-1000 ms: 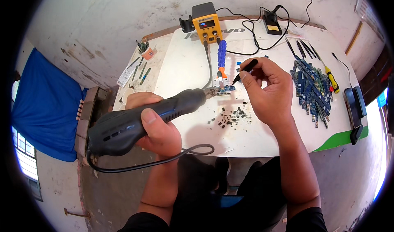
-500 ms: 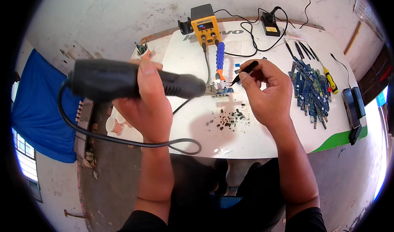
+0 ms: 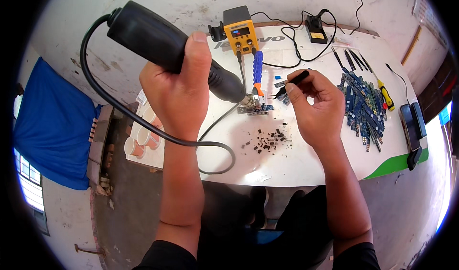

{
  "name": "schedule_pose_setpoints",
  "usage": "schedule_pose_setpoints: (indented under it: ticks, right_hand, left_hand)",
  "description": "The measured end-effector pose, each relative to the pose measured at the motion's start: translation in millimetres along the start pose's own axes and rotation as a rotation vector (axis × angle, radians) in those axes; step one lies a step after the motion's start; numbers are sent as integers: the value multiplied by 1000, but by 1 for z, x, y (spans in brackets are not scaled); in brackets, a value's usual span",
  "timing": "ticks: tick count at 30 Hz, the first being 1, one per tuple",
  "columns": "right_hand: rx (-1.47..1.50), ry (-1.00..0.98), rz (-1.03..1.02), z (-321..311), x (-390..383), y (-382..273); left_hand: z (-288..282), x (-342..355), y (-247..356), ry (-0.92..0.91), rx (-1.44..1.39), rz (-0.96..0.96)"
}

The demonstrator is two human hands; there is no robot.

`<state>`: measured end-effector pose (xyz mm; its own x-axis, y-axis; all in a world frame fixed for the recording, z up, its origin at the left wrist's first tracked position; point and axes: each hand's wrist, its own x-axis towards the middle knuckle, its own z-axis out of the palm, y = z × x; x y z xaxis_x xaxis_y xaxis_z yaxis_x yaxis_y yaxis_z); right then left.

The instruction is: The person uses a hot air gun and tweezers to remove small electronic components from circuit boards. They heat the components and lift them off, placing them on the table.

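My left hand (image 3: 179, 88) is wrapped round a black hot air gun (image 3: 153, 36), tilted with its metal nozzle down at the right. The nozzle is right over a small blue circuit board (image 3: 264, 108), which sits in a metal holder (image 3: 247, 111). Between thumb and fingers my right hand (image 3: 318, 107) pinches black tweezers (image 3: 297, 81), their tips pointing left, just above and right of the board and apart from it. Beside them stands a blue jointed hose (image 3: 257, 67) with an orange tip. Small black chips (image 3: 270, 140) lie scattered in front of the holder.
A yellow rework station (image 3: 240, 33) stands at the back, with a soldering iron stand (image 3: 316, 30) to its right. Circuit board strips (image 3: 364, 105) are piled at right near a yellow screwdriver (image 3: 385, 95). Paper cups (image 3: 135, 147) stand at left. The gun's cable (image 3: 124, 105) loops over my left forearm.
My left hand has swung the hot air gun from nearly level to a steep tilt, its back end raised and its nozzle lower over the board. My right hand has shifted slightly right with the tweezers.
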<state>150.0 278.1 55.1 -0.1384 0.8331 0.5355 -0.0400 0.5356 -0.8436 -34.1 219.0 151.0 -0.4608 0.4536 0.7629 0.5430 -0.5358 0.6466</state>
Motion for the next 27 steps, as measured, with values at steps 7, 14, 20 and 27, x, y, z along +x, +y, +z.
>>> schedule_pose_setpoints:
  ticks: [7, 14, 20, 27]
  right_hand:
    - [29, 46, -30, 3, 1, 0]
    - [21, 65, -42, 4, 1, 1]
    - [18, 63, -46, 3, 1, 1]
    - [19, 68, -49, 3, 2, 1]
  left_hand:
    - [4, -2, -3, -29, -11, -36]
    - [5, -2, -5, -35, 11, -27]
    - [5, -2, -4, -37, 17, -28]
    - [4, -5, 2, -7, 38, -45]
